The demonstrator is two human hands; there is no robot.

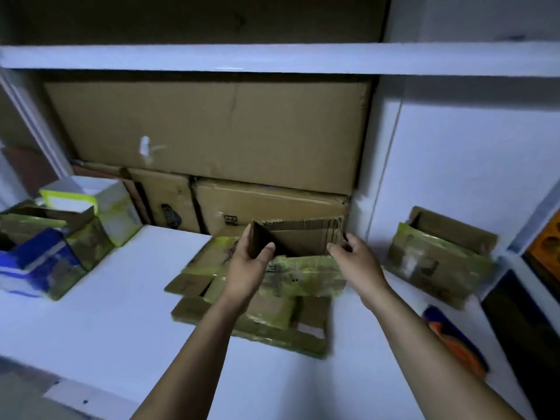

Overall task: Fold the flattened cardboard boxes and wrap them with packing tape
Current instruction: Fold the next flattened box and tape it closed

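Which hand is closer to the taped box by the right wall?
Right. The right hand sits just left of the taped box, not touching; the left hand is farther left, across the carton both grip.

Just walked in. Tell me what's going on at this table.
A person holds a half-opened cardboard box in both hands: the left hand grips its left wall, the right hand its right edge. It sits above a pile of flattened boxes on the white table. At either side stand taped boxes.
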